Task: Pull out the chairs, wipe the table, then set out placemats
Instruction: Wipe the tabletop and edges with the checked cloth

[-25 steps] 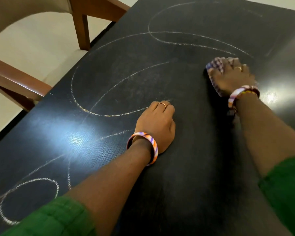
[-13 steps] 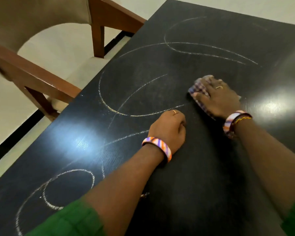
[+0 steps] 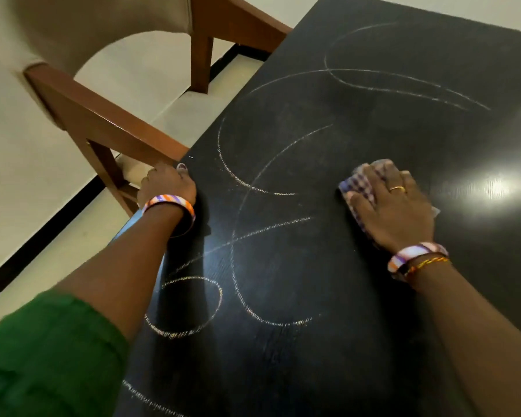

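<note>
The black table (image 3: pixel 373 311) fills the view, with white chalk-like curved marks (image 3: pixel 238 182) across its left half. My right hand (image 3: pixel 394 209) lies flat on a checked purple-and-white cloth (image 3: pixel 360 183) and presses it onto the tabletop right of the marks. My left hand (image 3: pixel 166 186) is at the table's left edge, its fingers curled over the edge and its thumb on top. A wooden chair (image 3: pixel 103 121) with a beige back stands close against that edge, its arm just beyond my left hand.
Pale floor with a dark stripe (image 3: pixel 57 218) runs along the table's left side. A bright light reflection (image 3: pixel 491 188) shines on the tabletop to the right of the cloth.
My left hand has moved from the middle of the tabletop to the left edge and now grips it. My right hand has slid the cloth nearer to me.
</note>
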Tool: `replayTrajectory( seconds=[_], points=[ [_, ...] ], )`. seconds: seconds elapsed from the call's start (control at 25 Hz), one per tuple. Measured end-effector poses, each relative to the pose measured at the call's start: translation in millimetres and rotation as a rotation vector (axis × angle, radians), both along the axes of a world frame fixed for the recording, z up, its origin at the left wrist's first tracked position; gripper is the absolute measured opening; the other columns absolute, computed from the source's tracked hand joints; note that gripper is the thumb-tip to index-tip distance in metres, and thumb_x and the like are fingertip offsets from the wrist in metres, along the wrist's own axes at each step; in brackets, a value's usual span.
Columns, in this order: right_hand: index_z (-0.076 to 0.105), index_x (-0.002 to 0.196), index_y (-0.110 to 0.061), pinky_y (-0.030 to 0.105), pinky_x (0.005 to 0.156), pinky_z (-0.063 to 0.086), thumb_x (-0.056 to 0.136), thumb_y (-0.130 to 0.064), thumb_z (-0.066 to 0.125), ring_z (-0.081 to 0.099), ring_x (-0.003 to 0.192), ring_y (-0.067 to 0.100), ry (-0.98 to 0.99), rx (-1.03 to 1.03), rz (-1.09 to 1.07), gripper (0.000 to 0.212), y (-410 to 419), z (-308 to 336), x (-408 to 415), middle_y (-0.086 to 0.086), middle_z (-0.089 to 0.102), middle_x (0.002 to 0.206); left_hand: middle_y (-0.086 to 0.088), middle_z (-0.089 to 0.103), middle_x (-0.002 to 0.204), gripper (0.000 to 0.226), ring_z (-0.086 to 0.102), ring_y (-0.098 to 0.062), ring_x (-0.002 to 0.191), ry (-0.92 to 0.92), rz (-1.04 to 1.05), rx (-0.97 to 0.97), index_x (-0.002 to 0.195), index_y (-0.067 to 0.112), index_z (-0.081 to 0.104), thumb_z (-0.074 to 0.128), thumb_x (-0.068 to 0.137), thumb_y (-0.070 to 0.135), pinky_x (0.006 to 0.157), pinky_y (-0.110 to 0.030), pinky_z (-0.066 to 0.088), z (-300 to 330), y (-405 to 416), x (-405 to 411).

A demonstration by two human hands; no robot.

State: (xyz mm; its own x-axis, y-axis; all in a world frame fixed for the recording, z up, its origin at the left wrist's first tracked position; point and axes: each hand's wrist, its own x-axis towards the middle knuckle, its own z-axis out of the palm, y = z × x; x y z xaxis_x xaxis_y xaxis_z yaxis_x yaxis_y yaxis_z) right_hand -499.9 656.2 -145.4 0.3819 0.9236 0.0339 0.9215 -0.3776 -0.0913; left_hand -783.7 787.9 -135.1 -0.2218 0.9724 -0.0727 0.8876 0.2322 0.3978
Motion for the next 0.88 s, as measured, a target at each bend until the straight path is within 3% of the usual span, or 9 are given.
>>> replayTrajectory(
  seconds=[0.08, 0.12, 0.28, 0.36, 0.48, 0.56, 0.64, 0.76, 0.88],
  points=[
    [0.023, 0.147, -0.031, 0.045, 0.116, 0.015, 0.093, -0.055, 0.031, 0.014, 0.143, 0.032, 0.071, -0.015, -0.160, 0.060, 19.0, 5.2, 3.9, 0.004, 0.015, 0.158, -0.028, 0.044, 0.132, 0.053, 0.049, -0.045, 0.114, 0.014, 0.029, -0.073, 0.116, -0.004, 0.052, 0.022, 0.098, 0.037, 0.097, -0.048, 0.036, -5.3, 7.8, -0.8],
    [0.025, 0.147, -0.030, 0.045, 0.115, 0.016, 0.093, -0.054, 0.032, 0.016, 0.142, 0.033, 0.071, -0.003, -0.142, 0.060, 32.8, 6.3, -9.2, 0.005, 0.017, 0.157, -0.026, 0.048, 0.129, 0.056, 0.050, -0.043, 0.112, 0.021, 0.058, -0.071, 0.113, -0.001, 0.055, 0.020, 0.098, 0.040, 0.095, -0.048, 0.036, -6.5, 11.2, 0.5],
    [0.026, 0.146, -0.031, 0.042, 0.113, 0.015, 0.091, -0.055, 0.036, 0.016, 0.142, 0.031, 0.041, 0.022, 0.244, 0.061, 40.3, 0.5, -108.1, 0.005, 0.017, 0.157, -0.022, 0.060, 0.112, 0.059, 0.056, -0.042, 0.103, 0.039, 0.106, -0.013, 0.098, 0.002, 0.060, 0.019, 0.096, 0.044, 0.086, -0.044, 0.040, -8.3, 18.3, 2.7],
    [0.028, 0.145, -0.033, 0.040, 0.113, 0.015, 0.089, -0.057, 0.038, 0.016, 0.143, 0.028, 0.050, 0.021, 0.355, 0.062, 18.8, -1.7, -113.6, 0.002, 0.018, 0.157, -0.022, 0.062, 0.106, 0.057, 0.057, -0.041, 0.099, 0.032, 0.091, -0.004, 0.090, 0.003, 0.059, 0.019, 0.096, 0.043, 0.080, -0.043, 0.039, -10.9, 19.7, 2.3],
    [0.030, 0.145, -0.027, 0.044, 0.114, 0.021, 0.092, -0.053, 0.036, 0.022, 0.141, 0.031, -0.014, 0.027, 0.216, 0.060, 39.2, 1.5, -39.7, 0.005, 0.023, 0.156, -0.021, 0.064, 0.098, 0.055, 0.058, -0.040, 0.093, 0.035, 0.083, 0.022, 0.081, 0.006, 0.057, 0.019, 0.096, 0.043, 0.072, -0.039, 0.034, -14.8, 20.0, 2.1],
    [0.018, 0.149, -0.026, 0.047, 0.116, 0.014, 0.094, -0.056, 0.026, 0.013, 0.143, 0.033, 0.014, -0.092, -0.023, 0.063, 84.6, 7.9, 12.2, 0.006, 0.013, 0.158, -0.019, 0.063, 0.090, 0.057, 0.058, -0.038, 0.088, 0.063, 0.076, 0.029, 0.079, 0.005, 0.057, 0.018, 0.096, 0.043, 0.069, -0.038, 0.031, -18.5, 21.9, 4.2],
    [0.015, 0.149, -0.027, 0.047, 0.117, 0.010, 0.094, -0.058, 0.022, 0.009, 0.144, 0.033, 0.102, -0.084, -0.165, 0.064, 136.4, 13.8, 21.9, 0.005, 0.008, 0.159, -0.013, 0.054, 0.072, 0.058, 0.054, -0.032, 0.071, 0.079, 0.076, 0.016, 0.069, 0.003, 0.050, 0.017, 0.096, 0.044, 0.067, -0.038, 0.031, -20.3, 24.6, 7.0],
    [0.024, 0.147, -0.024, 0.045, 0.115, 0.017, 0.094, -0.053, 0.025, 0.018, 0.142, 0.031, 0.049, -0.020, 0.031, 0.060, 173.1, 15.0, -41.0, 0.006, 0.018, 0.156, -0.006, 0.040, 0.053, 0.060, 0.035, -0.020, 0.047, 0.086, 0.082, -0.007, 0.056, 0.007, 0.040, 0.016, 0.096, 0.044, 0.055, -0.030, 0.028, -18.8, 24.4, 7.5],
    [0.028, 0.146, -0.028, 0.042, 0.114, 0.020, 0.092, -0.053, 0.035, 0.021, 0.140, 0.031, 0.045, 0.058, 0.305, 0.060, 128.8, 0.1, -96.9, 0.006, 0.022, 0.156, -0.005, 0.038, 0.051, 0.058, 0.031, -0.017, 0.045, 0.080, 0.069, -0.018, 0.055, 0.011, 0.039, 0.016, 0.097, 0.044, 0.045, -0.027, 0.015, -14.7, 20.7, 6.2]
  ],
)
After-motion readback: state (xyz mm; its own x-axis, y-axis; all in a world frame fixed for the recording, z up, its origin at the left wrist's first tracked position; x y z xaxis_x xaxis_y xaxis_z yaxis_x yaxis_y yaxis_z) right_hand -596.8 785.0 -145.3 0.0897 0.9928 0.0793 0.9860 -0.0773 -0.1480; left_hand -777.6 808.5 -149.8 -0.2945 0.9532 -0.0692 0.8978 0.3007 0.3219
